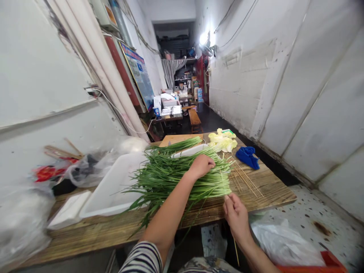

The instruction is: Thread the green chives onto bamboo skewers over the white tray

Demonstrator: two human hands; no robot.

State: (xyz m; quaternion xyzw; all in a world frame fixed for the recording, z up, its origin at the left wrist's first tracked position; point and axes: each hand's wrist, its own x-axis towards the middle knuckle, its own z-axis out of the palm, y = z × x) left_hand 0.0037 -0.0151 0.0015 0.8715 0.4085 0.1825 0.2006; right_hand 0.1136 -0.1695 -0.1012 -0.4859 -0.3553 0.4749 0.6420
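A broad pile of garlic chives [170, 170] lies across the table, green leaves to the left and pale stems to the right. My left hand [201, 166] rests over the pale stems with its fingers curled closed; what they grip, if anything, is hidden. By the near corner of the stem ends, my right hand [235, 214] is pinched closed. A thin bamboo skewer [236, 252] sticks out below it, and its fingertips are at the stem ends. Several loose skewers [247, 176] lie fanned out to the right of the chives.
A white plastic tray [113, 185] sits partly under the leaves on the wooden table [273, 193]. Pale cabbage leaves [223, 142] and a blue cloth [248, 157] lie at the far right. Plastic bags [22, 216] crowd the left; a white bag [287, 240] stands low at right.
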